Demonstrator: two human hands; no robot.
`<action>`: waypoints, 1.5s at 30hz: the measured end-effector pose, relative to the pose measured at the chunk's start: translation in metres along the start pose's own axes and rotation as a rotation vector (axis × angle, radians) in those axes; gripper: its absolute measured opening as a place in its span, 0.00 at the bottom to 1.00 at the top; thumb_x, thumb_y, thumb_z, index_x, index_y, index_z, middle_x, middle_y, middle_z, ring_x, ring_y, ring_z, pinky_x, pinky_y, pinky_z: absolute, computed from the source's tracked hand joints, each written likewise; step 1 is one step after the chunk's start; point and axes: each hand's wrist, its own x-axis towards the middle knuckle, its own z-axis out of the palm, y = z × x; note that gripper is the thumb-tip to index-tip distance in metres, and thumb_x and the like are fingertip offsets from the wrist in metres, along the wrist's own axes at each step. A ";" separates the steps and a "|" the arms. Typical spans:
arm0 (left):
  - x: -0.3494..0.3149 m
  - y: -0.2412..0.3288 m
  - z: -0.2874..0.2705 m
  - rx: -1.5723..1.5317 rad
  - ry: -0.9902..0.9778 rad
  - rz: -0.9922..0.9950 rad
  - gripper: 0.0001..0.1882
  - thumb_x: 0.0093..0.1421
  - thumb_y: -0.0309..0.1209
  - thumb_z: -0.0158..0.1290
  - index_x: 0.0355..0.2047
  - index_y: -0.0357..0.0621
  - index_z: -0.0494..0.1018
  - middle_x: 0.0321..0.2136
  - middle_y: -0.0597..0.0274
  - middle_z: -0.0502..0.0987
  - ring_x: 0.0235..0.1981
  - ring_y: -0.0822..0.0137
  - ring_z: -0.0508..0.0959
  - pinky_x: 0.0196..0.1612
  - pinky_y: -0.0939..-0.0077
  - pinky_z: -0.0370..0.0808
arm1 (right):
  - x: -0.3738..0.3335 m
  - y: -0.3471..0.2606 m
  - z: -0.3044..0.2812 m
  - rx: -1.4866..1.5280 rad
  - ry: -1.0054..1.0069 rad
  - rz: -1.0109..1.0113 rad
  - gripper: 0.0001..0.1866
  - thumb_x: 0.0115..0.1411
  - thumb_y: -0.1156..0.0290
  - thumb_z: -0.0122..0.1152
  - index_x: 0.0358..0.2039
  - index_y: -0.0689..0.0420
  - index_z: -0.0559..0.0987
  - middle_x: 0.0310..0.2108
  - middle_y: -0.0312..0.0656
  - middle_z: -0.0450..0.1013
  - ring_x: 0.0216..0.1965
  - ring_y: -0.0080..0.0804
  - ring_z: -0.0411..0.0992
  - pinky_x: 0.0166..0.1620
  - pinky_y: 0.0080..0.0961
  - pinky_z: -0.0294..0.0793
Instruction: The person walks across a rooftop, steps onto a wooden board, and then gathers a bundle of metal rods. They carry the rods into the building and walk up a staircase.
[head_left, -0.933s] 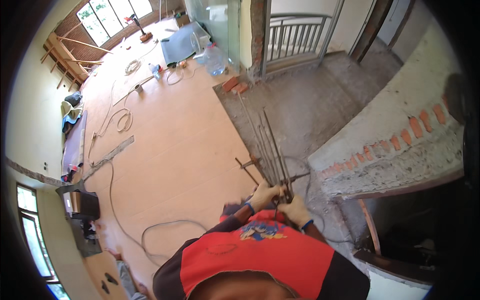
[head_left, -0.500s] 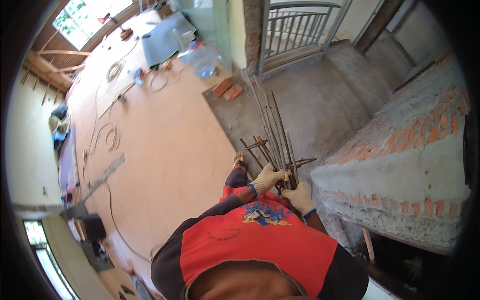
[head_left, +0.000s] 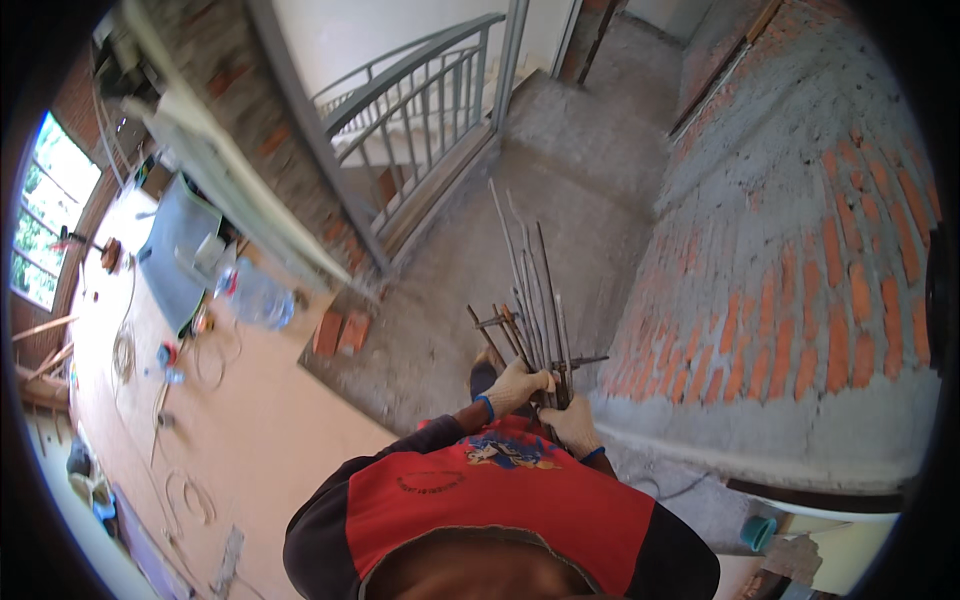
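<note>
A bundle of long, thin metal rods (head_left: 530,285), like rebar, fans out ahead of my body over the concrete floor. A few are brownish with rust, and short crosspieces jut out sideways near the hands. My left hand (head_left: 517,388), in a cream knit glove with a blue cuff, is closed around the rods. Just below and to its right, my right hand (head_left: 575,428), gloved alike, grips the same bundle lower down. The rods' lower ends are hidden by the hands and my red shirt.
A grey metal railing (head_left: 425,105) stands ahead. A rough brick-and-mortar wall (head_left: 760,300) rises on the right. Two orange bricks (head_left: 340,332) lie by the tan floor's edge. Further left are a large clear bottle (head_left: 262,298), a dark mat (head_left: 180,245) and loose cables (head_left: 190,497).
My view has turned to the right, so the railing, bricks and bottle appear further left and the brick wall fills more of the right. Both hands keep their hold on the rods.
</note>
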 end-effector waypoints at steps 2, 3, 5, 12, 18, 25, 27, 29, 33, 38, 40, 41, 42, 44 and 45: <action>0.069 0.022 -0.016 -0.016 -0.040 -0.001 0.15 0.55 0.30 0.58 0.42 0.38 0.75 0.35 0.65 0.79 0.35 0.72 0.78 0.42 0.75 0.77 | 0.065 -0.015 -0.011 -0.088 0.026 0.077 0.13 0.46 0.69 0.66 0.28 0.66 0.81 0.20 0.40 0.76 0.23 0.28 0.75 0.29 0.33 0.72; 0.102 0.036 -0.021 -0.037 -0.087 0.006 0.15 0.56 0.31 0.59 0.41 0.37 0.75 0.34 0.65 0.79 0.34 0.71 0.79 0.41 0.74 0.78 | 0.097 -0.029 -0.022 -0.148 0.052 0.131 0.13 0.46 0.68 0.66 0.27 0.66 0.81 0.20 0.40 0.76 0.23 0.29 0.75 0.29 0.33 0.72; 0.152 0.063 -0.027 -0.028 -0.045 0.020 0.14 0.56 0.31 0.59 0.41 0.38 0.76 0.34 0.65 0.80 0.34 0.71 0.79 0.40 0.74 0.78 | 0.145 -0.062 -0.034 -0.105 0.057 0.148 0.13 0.46 0.68 0.67 0.26 0.67 0.81 0.19 0.41 0.76 0.23 0.29 0.76 0.29 0.32 0.73; 0.312 0.151 -0.050 -0.006 -0.110 0.005 0.15 0.55 0.36 0.62 0.40 0.42 0.79 0.30 0.66 0.80 0.32 0.74 0.77 0.36 0.76 0.75 | 0.301 -0.137 -0.079 -0.225 0.112 0.154 0.11 0.47 0.71 0.66 0.28 0.67 0.82 0.22 0.43 0.78 0.25 0.28 0.77 0.28 0.31 0.73; 0.478 0.253 -0.076 0.132 -0.212 -0.102 0.16 0.51 0.35 0.63 0.35 0.36 0.79 0.29 0.62 0.81 0.31 0.70 0.78 0.35 0.74 0.75 | 0.458 -0.199 -0.105 -0.151 0.231 0.300 0.13 0.46 0.72 0.66 0.29 0.70 0.81 0.24 0.42 0.78 0.27 0.27 0.75 0.30 0.32 0.73; 0.631 0.346 -0.087 0.328 -0.215 -0.102 0.20 0.51 0.31 0.62 0.43 0.36 0.75 0.33 0.62 0.81 0.35 0.70 0.78 0.41 0.75 0.75 | 0.607 -0.274 -0.148 0.077 0.309 0.235 0.12 0.46 0.73 0.64 0.29 0.70 0.79 0.25 0.41 0.76 0.26 0.25 0.74 0.28 0.30 0.71; 0.684 0.350 -0.093 0.063 -0.267 -0.093 0.17 0.51 0.28 0.61 0.42 0.36 0.75 0.33 0.62 0.82 0.35 0.69 0.79 0.41 0.74 0.76 | 0.660 -0.268 -0.167 0.001 0.282 0.232 0.12 0.46 0.73 0.63 0.28 0.70 0.79 0.23 0.41 0.75 0.25 0.25 0.73 0.28 0.30 0.70; 0.742 0.361 -0.096 -0.050 -0.229 -0.172 0.15 0.51 0.25 0.60 0.40 0.37 0.76 0.33 0.61 0.82 0.35 0.69 0.80 0.42 0.73 0.76 | 0.720 -0.262 -0.192 -0.063 0.249 0.243 0.12 0.46 0.72 0.64 0.27 0.70 0.78 0.21 0.41 0.74 0.23 0.26 0.73 0.26 0.31 0.70; 0.857 0.421 -0.092 -0.083 -0.187 -0.068 0.17 0.55 0.25 0.61 0.45 0.39 0.73 0.35 0.63 0.80 0.39 0.70 0.80 0.47 0.73 0.77 | 0.854 -0.278 -0.256 -0.094 0.181 0.232 0.16 0.43 0.68 0.67 0.25 0.71 0.77 0.17 0.44 0.74 0.20 0.29 0.73 0.24 0.34 0.70; 0.934 0.502 -0.091 -0.182 0.018 -0.015 0.15 0.57 0.28 0.59 0.44 0.38 0.73 0.36 0.64 0.79 0.37 0.73 0.78 0.46 0.76 0.75 | 0.975 -0.329 -0.310 -0.133 -0.025 0.132 0.15 0.43 0.68 0.67 0.25 0.70 0.78 0.18 0.44 0.74 0.20 0.28 0.74 0.24 0.32 0.70; 0.967 0.525 -0.105 -0.143 0.081 -0.060 0.16 0.56 0.27 0.60 0.45 0.38 0.73 0.36 0.64 0.78 0.37 0.73 0.78 0.46 0.76 0.75 | 1.025 -0.346 -0.318 -0.147 -0.122 0.148 0.13 0.44 0.70 0.66 0.26 0.68 0.79 0.19 0.42 0.75 0.22 0.27 0.74 0.26 0.31 0.71; 0.982 0.534 -0.112 -0.204 0.115 -0.024 0.16 0.56 0.27 0.60 0.45 0.38 0.73 0.36 0.65 0.78 0.37 0.73 0.77 0.46 0.76 0.75 | 1.050 -0.354 -0.320 -0.116 -0.163 0.143 0.13 0.44 0.70 0.66 0.26 0.68 0.79 0.20 0.42 0.75 0.22 0.27 0.74 0.26 0.31 0.71; 1.000 0.544 -0.120 -0.259 0.143 0.018 0.16 0.56 0.27 0.60 0.44 0.38 0.73 0.36 0.65 0.78 0.38 0.73 0.77 0.45 0.75 0.75 | 1.077 -0.364 -0.321 -0.062 -0.204 0.135 0.12 0.44 0.71 0.65 0.27 0.67 0.79 0.20 0.41 0.75 0.22 0.27 0.74 0.26 0.31 0.71; 1.041 0.568 -0.138 -0.311 0.183 0.048 0.16 0.56 0.27 0.60 0.44 0.39 0.74 0.37 0.65 0.78 0.38 0.73 0.77 0.45 0.75 0.75 | 1.134 -0.387 -0.320 -0.117 -0.237 0.088 0.11 0.45 0.72 0.64 0.28 0.67 0.80 0.21 0.40 0.76 0.23 0.27 0.74 0.27 0.30 0.72; 1.058 0.581 -0.149 -0.315 0.194 0.020 0.16 0.56 0.27 0.61 0.45 0.39 0.74 0.37 0.65 0.78 0.38 0.73 0.77 0.45 0.76 0.75 | 1.158 -0.399 -0.320 -0.116 -0.264 0.069 0.11 0.45 0.72 0.64 0.28 0.67 0.80 0.21 0.40 0.76 0.23 0.27 0.74 0.28 0.30 0.72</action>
